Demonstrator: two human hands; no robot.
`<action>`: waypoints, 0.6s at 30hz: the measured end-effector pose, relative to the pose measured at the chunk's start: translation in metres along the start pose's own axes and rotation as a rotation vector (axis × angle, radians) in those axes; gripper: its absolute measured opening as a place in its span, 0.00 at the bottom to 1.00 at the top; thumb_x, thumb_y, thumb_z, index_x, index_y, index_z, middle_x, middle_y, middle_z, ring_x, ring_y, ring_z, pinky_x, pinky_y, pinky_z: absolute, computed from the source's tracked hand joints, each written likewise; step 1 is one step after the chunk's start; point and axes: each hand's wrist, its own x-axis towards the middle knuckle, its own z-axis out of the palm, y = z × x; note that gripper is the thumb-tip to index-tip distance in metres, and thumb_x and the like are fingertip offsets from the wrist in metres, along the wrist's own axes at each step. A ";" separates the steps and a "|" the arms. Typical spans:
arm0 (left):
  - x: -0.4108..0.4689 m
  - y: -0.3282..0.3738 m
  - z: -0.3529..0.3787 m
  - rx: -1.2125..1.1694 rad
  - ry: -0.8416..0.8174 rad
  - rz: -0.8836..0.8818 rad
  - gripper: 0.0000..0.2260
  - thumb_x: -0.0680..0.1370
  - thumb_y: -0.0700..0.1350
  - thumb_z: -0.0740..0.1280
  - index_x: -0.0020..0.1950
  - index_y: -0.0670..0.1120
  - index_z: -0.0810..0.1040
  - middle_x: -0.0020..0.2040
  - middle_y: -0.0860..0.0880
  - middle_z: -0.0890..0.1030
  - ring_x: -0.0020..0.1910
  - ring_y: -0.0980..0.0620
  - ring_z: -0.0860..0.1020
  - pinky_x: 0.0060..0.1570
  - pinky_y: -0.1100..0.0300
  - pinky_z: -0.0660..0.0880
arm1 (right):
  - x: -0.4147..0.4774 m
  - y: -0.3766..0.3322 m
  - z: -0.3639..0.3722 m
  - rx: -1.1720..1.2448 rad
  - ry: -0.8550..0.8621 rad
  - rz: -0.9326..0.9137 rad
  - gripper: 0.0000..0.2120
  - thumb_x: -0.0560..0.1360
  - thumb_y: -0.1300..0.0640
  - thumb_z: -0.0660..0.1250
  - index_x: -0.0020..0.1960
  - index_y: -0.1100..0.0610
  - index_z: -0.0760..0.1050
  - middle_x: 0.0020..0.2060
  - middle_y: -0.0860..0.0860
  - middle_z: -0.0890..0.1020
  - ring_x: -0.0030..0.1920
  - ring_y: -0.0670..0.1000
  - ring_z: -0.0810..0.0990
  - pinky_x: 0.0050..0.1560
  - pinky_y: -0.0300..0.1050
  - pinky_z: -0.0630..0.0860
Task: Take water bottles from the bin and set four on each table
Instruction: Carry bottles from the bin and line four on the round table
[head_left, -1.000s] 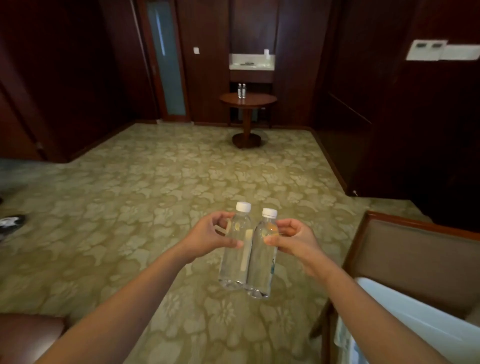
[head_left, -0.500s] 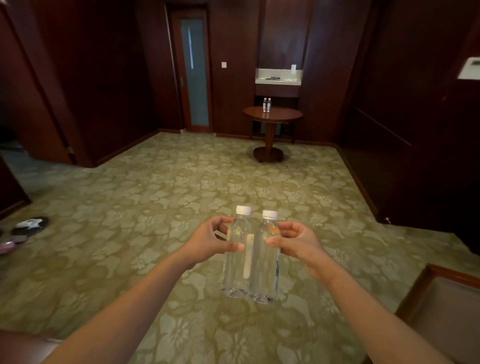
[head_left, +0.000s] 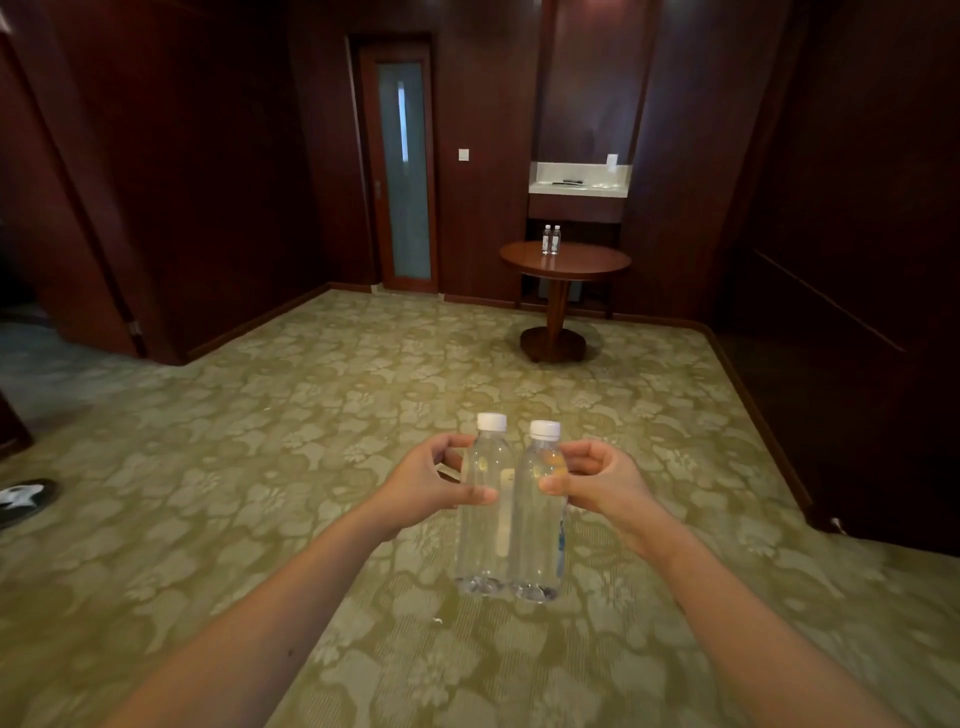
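Two near bottles (head_left: 537, 530), two far bottles (head_left: 551, 240) on one table (head_left: 589, 262)

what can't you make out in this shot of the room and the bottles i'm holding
Head view only.
- Bin: outside the frame.
- Two far bottles on the round table: too small for labels.
- Items on the pale counter: too small, dim.
- Shoe: cut off by the left edge.
- Left hand and right hand: fingers partly behind the left bottle and right bottle.
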 end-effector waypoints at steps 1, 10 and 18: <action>0.018 -0.001 0.001 0.004 0.007 -0.007 0.29 0.65 0.42 0.81 0.63 0.52 0.75 0.46 0.52 0.77 0.41 0.57 0.80 0.44 0.62 0.78 | 0.017 -0.001 -0.007 -0.006 -0.002 0.002 0.25 0.61 0.64 0.82 0.56 0.56 0.78 0.47 0.49 0.87 0.47 0.49 0.87 0.47 0.44 0.81; 0.196 -0.017 0.011 0.012 -0.025 -0.027 0.31 0.64 0.44 0.82 0.64 0.54 0.74 0.50 0.50 0.78 0.44 0.56 0.80 0.45 0.63 0.78 | 0.184 0.015 -0.060 -0.017 0.021 0.046 0.27 0.60 0.62 0.83 0.56 0.57 0.79 0.49 0.50 0.87 0.51 0.52 0.86 0.56 0.54 0.81; 0.416 -0.021 -0.001 0.032 -0.094 -0.006 0.31 0.64 0.44 0.82 0.64 0.54 0.74 0.51 0.49 0.79 0.45 0.55 0.81 0.45 0.64 0.78 | 0.380 0.011 -0.106 -0.024 0.090 0.044 0.26 0.61 0.61 0.83 0.57 0.56 0.78 0.50 0.50 0.87 0.50 0.51 0.86 0.52 0.48 0.82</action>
